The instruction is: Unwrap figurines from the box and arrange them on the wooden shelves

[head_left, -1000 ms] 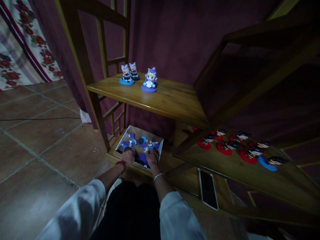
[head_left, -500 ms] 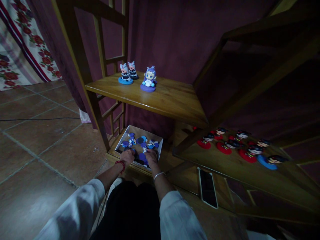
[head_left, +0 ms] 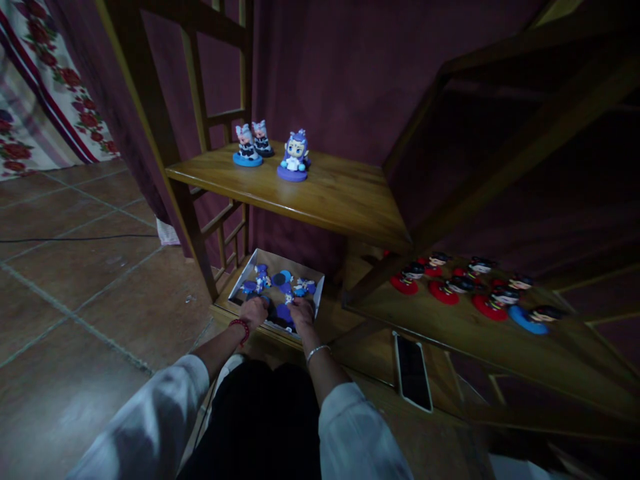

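Note:
A shallow open box (head_left: 316, 283) on the lower shelf holds several small blue and purple figurines (head_left: 261, 275) and round bases. My left hand (head_left: 254, 311), with a red bead bracelet at the wrist, is closed at the box's near left part, beside a dark round base; what its fingers hold is too small to make out. My right hand (head_left: 301, 313), wearing a silver bracelet, reaches into the near right part with its fingers closed next to a purple figurine (head_left: 287, 295). Whatever those fingers hold is hidden.
On the wooden shelf (head_left: 345, 193) above stand a purple-haired figurine (head_left: 295, 155) and two black-and-white ones (head_left: 247, 145). At right, several figurines on red bases (head_left: 445, 291) and one on a blue base (head_left: 530, 320) lie near a dark flat device (head_left: 413, 371).
The view has shifted slightly, so the shelves and figurines appear a little further left. Both hands remain at the box, with hardly any movement.

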A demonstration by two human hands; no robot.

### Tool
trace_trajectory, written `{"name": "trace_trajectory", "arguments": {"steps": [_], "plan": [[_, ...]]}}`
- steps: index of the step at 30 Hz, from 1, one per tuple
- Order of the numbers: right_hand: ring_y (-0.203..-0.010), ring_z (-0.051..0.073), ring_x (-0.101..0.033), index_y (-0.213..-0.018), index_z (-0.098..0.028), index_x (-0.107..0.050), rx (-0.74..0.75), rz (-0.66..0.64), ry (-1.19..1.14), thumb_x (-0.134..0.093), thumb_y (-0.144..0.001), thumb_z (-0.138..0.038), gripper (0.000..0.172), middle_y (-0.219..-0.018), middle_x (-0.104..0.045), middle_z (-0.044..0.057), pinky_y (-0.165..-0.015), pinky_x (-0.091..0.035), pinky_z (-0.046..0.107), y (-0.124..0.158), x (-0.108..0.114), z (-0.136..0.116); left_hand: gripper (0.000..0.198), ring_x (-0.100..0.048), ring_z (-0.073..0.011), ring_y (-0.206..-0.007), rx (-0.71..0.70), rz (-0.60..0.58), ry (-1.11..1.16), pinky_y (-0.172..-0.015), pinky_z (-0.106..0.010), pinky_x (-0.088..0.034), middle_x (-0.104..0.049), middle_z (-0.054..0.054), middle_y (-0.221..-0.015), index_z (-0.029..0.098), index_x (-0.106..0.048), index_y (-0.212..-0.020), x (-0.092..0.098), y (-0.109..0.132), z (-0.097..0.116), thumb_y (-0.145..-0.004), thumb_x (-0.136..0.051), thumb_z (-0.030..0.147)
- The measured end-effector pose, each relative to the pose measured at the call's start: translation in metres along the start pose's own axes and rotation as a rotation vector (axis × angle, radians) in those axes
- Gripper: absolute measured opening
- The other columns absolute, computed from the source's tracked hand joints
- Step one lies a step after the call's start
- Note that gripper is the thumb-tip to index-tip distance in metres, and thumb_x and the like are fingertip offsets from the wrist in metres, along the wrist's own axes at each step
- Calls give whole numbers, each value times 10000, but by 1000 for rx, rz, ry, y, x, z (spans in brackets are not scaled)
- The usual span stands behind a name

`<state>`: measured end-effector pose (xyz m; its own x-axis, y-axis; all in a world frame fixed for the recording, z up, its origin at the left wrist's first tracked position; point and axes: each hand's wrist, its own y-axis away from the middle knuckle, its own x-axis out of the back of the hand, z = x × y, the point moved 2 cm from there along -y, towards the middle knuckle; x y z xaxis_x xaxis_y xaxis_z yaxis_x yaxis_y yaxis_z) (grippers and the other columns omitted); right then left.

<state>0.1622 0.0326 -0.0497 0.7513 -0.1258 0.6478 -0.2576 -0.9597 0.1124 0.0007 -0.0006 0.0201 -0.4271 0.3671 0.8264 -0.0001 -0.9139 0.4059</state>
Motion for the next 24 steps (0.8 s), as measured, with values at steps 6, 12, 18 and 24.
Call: {"name": "trace_trajectory", "arguments": {"steps": [6, 12, 18, 24], "plan": [[-720, 162, -632, -725, -175, -681, -91, 22, 79, -571, -658, -211, 134, -761, -694, 31, -640, -463, 213, 3, 5, -6, 295, -599, -215, -982, -43, 22, -14, -829, -285, -425, -657, -112, -1021, 174, -649, -976, 2, 3, 3, -766, -451, 114], [-670, 175, -621, -697, -164, -664, -83, 43, 99, -555, -677, -213, 121, -684, -674, 40, -629, -454, 247, 2, 3, -4, 269, -608, -214, -955, -31, 47, -7, -787, -275, -439, -666, -114, -990, 174, -658, -942, -2, -1, -1, -755, -469, 139], [-777, 191, -608, -791, -159, -621, -65, 138, 112, -537, -688, -172, 134, -781, -661, 68, -727, -446, 280, 4, 2, -4, 278, -606, -190, -963, -29, 71, 17, -791, -247, -439, -671, -101, -1001, 183, -667, -946, -2, -4, -4, -743, -482, 142], [-864, 206, -578, -887, -136, -594, -20, 190, 114, -493, -697, -137, 215, -867, -634, 82, -791, -426, 303, 10, 7, -11, 285, -605, -203, -974, -14, 81, 26, -798, -260, -442, -667, -113, -1018, 171, -669, -956, -3, -4, -3, -755, -469, 142]]}}
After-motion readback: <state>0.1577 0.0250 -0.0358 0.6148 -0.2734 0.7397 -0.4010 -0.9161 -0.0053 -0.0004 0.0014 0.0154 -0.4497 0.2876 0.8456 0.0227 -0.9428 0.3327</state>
